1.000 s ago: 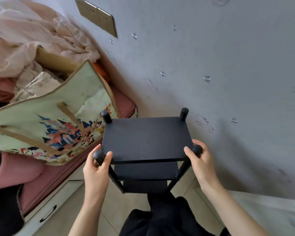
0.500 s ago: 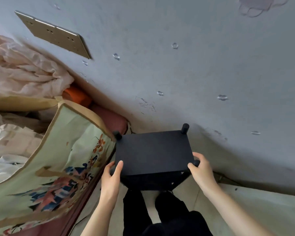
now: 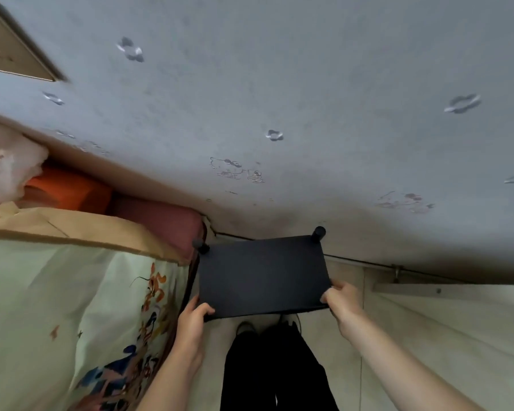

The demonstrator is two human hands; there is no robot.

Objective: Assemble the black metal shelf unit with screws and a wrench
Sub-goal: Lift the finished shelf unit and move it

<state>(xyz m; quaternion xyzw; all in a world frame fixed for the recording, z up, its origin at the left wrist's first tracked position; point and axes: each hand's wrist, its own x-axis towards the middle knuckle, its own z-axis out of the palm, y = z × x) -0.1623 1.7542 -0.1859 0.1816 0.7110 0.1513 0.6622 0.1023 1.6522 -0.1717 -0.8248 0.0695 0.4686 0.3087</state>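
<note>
The black metal shelf unit [image 3: 263, 274] stands upright close to the grey wall, seen from above, so only its top panel and two rear post caps show. My left hand [image 3: 194, 320] grips the near left corner of the top panel. My right hand [image 3: 341, 299] grips the near right corner, fingers curled over the edge. The lower shelves and legs are hidden under the top panel. No screws or wrench are in view.
A pale green printed fabric bag [image 3: 72, 321] crowds the left side, touching or nearly touching the shelf. Behind it lie a red cushion [image 3: 163, 221] and an orange one [image 3: 69, 188]. The grey wall [image 3: 279, 114] is directly behind. Tiled floor [image 3: 428, 351] lies to the right; my dark trousers [image 3: 273, 366] are below.
The shelf has gone down and toward the wall, with both hands still on its near corners. The camera now looks more steeply down, hiding the lower shelves.
</note>
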